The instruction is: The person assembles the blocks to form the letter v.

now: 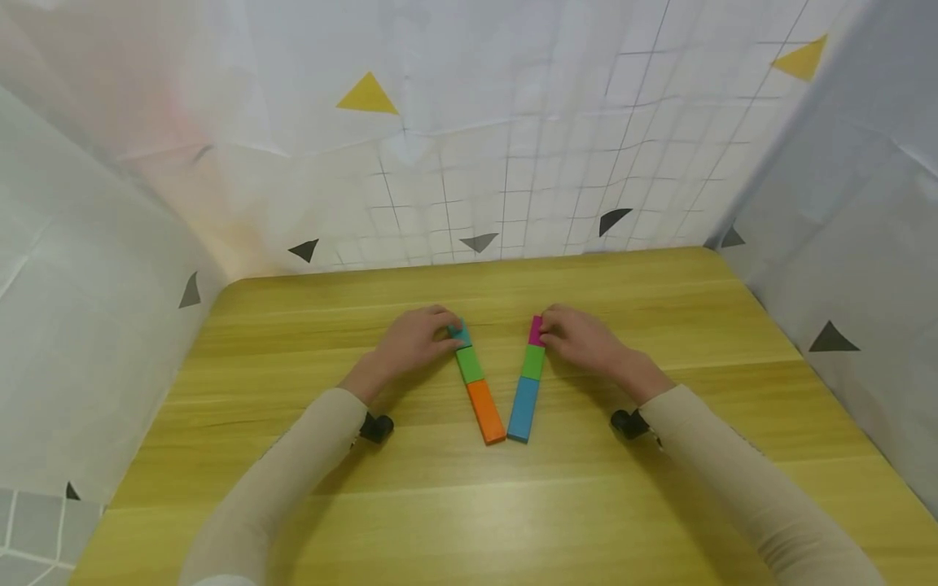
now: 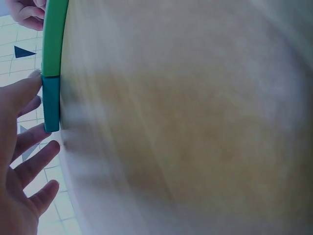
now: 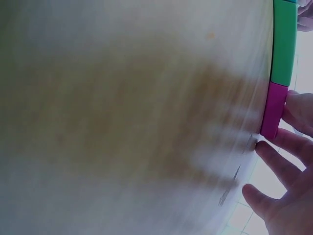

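Observation:
Two rows of coloured blocks lie on the table, forming a V whose point faces me. The left row has an orange block (image 1: 487, 413), a green block (image 1: 470, 365) and a teal block (image 1: 462, 335) at its far end. My left hand (image 1: 414, 340) pinches the teal block between thumb and index finger, the other fingers spread. In the right row are a blue block (image 1: 523, 410), another green block (image 1: 533, 363) and a magenta block (image 3: 275, 110). Thumb and index finger of my right hand (image 1: 586, 340) pinch that magenta block at the far end.
The wooden table (image 1: 469, 505) has white sheeted walls (image 1: 469, 179) at its back and sides, marked with triangles and grid lines. A black wrist device (image 1: 377, 428) sits under the left forearm, and a similar device (image 1: 628, 424) under the right.

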Demonstrator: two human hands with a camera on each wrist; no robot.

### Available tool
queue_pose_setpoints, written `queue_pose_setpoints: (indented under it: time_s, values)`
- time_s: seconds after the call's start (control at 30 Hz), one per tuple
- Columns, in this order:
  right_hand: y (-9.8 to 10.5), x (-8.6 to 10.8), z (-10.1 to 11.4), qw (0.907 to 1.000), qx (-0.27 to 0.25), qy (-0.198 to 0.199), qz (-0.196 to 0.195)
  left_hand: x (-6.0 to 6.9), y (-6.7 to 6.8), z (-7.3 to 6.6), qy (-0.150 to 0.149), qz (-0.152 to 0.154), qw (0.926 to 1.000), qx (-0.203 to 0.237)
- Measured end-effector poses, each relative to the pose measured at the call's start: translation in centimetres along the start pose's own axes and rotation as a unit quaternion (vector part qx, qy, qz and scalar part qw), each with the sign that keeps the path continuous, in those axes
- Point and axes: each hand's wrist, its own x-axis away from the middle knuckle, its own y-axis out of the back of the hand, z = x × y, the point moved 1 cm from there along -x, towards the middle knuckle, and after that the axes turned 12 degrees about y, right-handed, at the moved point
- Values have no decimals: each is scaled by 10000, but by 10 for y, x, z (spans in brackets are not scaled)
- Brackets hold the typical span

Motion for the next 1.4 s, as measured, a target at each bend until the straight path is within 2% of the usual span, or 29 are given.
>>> queue_pose_setpoints:
  time_s: [0.57,1.4]
  values:
    - [0,1,0,10000,-21,67,-42,-2,-5,1,-37,-212,9979,-618]
    - [9,1,8,9992,373,-63,163,1,-9,-3,38,-132,9992,-371]
